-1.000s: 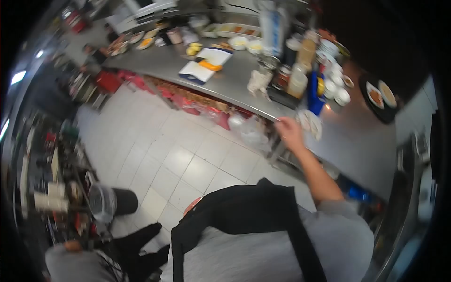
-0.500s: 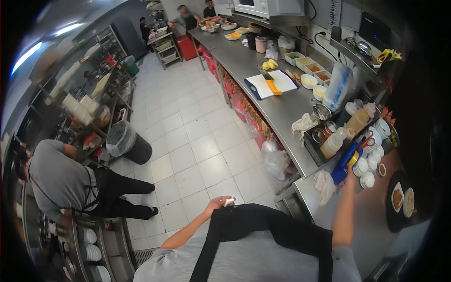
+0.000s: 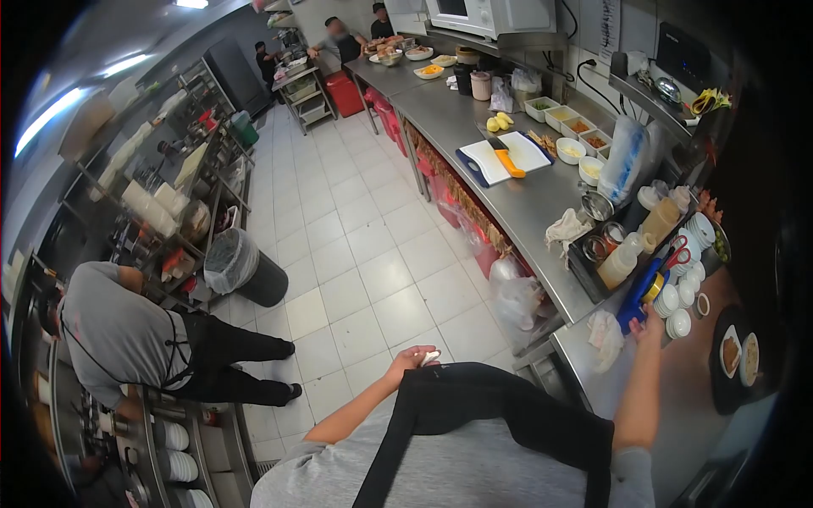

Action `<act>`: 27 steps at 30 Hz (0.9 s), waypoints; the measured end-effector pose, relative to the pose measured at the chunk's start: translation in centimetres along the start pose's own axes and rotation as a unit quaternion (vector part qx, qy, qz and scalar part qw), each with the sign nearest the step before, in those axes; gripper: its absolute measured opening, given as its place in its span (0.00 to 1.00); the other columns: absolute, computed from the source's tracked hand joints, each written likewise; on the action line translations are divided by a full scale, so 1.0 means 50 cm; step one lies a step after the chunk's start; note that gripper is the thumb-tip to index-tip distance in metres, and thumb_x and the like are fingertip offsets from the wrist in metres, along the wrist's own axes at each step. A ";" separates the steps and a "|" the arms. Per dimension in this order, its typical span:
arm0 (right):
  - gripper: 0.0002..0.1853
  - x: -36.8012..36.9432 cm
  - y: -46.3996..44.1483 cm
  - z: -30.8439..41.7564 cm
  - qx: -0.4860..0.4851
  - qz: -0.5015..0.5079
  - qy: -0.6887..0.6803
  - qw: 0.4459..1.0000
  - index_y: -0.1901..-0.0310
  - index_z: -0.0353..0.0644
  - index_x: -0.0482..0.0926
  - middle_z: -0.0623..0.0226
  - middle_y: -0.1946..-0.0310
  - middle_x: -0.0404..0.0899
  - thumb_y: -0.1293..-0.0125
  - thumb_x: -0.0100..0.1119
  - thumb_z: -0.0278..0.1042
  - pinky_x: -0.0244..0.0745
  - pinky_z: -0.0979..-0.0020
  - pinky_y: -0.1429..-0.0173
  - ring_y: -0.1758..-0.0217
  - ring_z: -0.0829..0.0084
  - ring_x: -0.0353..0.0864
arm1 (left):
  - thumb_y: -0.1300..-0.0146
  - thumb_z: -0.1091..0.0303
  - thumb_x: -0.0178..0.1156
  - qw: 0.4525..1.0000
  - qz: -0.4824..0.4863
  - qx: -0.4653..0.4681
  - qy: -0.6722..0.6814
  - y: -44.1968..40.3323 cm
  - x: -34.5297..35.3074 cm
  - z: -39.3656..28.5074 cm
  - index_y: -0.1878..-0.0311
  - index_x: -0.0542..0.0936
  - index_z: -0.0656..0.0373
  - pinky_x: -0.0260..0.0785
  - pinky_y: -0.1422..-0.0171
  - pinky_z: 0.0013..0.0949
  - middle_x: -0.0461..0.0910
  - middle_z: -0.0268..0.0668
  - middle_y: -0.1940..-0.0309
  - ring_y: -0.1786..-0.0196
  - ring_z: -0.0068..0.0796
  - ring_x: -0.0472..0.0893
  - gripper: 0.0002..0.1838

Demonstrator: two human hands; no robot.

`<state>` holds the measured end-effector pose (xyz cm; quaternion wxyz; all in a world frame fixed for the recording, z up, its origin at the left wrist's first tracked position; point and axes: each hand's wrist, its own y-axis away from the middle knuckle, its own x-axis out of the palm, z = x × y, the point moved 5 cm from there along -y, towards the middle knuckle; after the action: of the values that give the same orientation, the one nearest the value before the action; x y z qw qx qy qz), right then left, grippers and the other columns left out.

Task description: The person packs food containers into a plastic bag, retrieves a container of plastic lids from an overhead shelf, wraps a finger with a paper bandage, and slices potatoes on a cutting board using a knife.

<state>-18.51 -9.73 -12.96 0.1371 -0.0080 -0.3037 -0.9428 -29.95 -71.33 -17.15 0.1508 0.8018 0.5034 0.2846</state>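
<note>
My right hand (image 3: 648,328) has moved from the grey steel table's (image 3: 679,372) edge to the long blue plastic holder (image 3: 632,309), now within reach, grip unclear, while my left hand (image 3: 412,362) pinches a small white piece (image 3: 430,358).

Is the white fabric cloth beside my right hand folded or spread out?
Neither: the white cloth lies bunched up, showing creases and an uneven outline.
</note>
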 end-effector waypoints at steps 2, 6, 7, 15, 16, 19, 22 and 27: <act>0.15 -0.003 0.017 -0.011 -0.061 0.014 -0.022 0.998 0.61 0.50 0.77 0.73 0.62 0.74 0.41 0.61 0.51 0.71 0.68 0.62 0.63 0.71 0.71 | 0.29 0.68 0.43 1.000 0.004 0.005 -0.014 -0.007 -0.025 -0.012 0.45 0.71 0.66 0.72 0.47 0.30 0.77 0.44 0.53 0.53 0.33 0.80 0.16; 0.15 -0.002 0.010 -0.046 -0.134 0.026 -0.077 0.988 0.57 0.46 0.75 0.73 0.61 0.75 0.39 0.60 0.47 0.68 0.71 0.55 0.61 0.74 0.71 | 0.30 0.68 0.44 0.998 0.007 0.017 -0.052 -0.006 -0.085 -0.020 0.45 0.72 0.66 0.71 0.48 0.28 0.78 0.43 0.53 0.54 0.29 0.79 0.16; 0.15 -0.009 -0.005 -0.059 -0.150 0.033 -0.093 0.984 0.56 0.45 0.75 0.74 0.61 0.76 0.39 0.60 0.45 0.67 0.72 0.54 0.61 0.75 0.71 | 0.30 0.68 0.44 0.998 0.005 0.019 -0.060 -0.004 -0.094 -0.021 0.45 0.73 0.65 0.71 0.49 0.28 0.78 0.43 0.53 0.55 0.28 0.79 0.16; 0.10 -0.030 -0.015 -0.103 -0.209 0.002 -0.030 0.977 0.66 0.43 0.78 0.76 0.70 0.75 0.37 0.58 0.42 0.62 0.76 0.65 0.69 0.82 0.67 | 0.32 0.67 0.48 0.998 0.003 0.010 -0.067 -0.010 -0.129 -0.038 0.45 0.73 0.65 0.71 0.50 0.27 0.79 0.39 0.55 0.57 0.25 0.78 0.16; 0.11 -0.031 -0.012 -0.102 -0.214 -0.015 -0.012 0.977 0.67 0.44 0.78 0.76 0.71 0.74 0.37 0.58 0.42 0.61 0.76 0.67 0.71 0.82 0.66 | 0.32 0.67 0.48 0.997 0.004 0.010 -0.074 -0.012 -0.134 -0.041 0.45 0.73 0.65 0.71 0.51 0.27 0.79 0.39 0.55 0.57 0.25 0.78 0.16; 0.11 -0.032 -0.004 -0.089 -0.151 -0.005 0.006 0.988 0.69 0.45 0.78 0.77 0.73 0.74 0.38 0.59 0.44 0.61 0.77 0.71 0.73 0.83 0.64 | 0.34 0.69 0.51 0.998 0.001 0.012 -0.063 -0.017 -0.140 -0.041 0.44 0.71 0.66 0.71 0.49 0.28 0.78 0.39 0.54 0.54 0.25 0.78 0.17; 0.11 -0.030 -0.012 -0.092 -0.071 -0.017 -0.057 0.996 0.70 0.49 0.78 0.79 0.73 0.73 0.39 0.60 0.46 0.63 0.78 0.70 0.73 0.83 0.65 | 0.36 0.71 0.55 0.990 0.109 0.083 0.016 -0.014 -0.146 -0.032 0.43 0.69 0.67 0.70 0.45 0.28 0.78 0.40 0.52 0.50 0.27 0.77 0.19; 0.09 -0.045 -0.061 -0.080 -0.029 0.021 -0.083 0.996 0.66 0.52 0.77 0.82 0.72 0.74 0.40 0.62 0.46 0.65 0.78 0.65 0.72 0.83 0.67 | 0.37 0.71 0.58 0.985 0.145 0.070 0.052 -0.022 -0.170 0.012 0.42 0.69 0.67 0.67 0.40 0.30 0.76 0.41 0.49 0.47 0.30 0.76 0.21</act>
<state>-16.85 -9.08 -18.21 0.1312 -0.0964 -0.2866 -0.9441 -33.18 -78.41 -20.81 0.0248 0.8590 0.4073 0.3092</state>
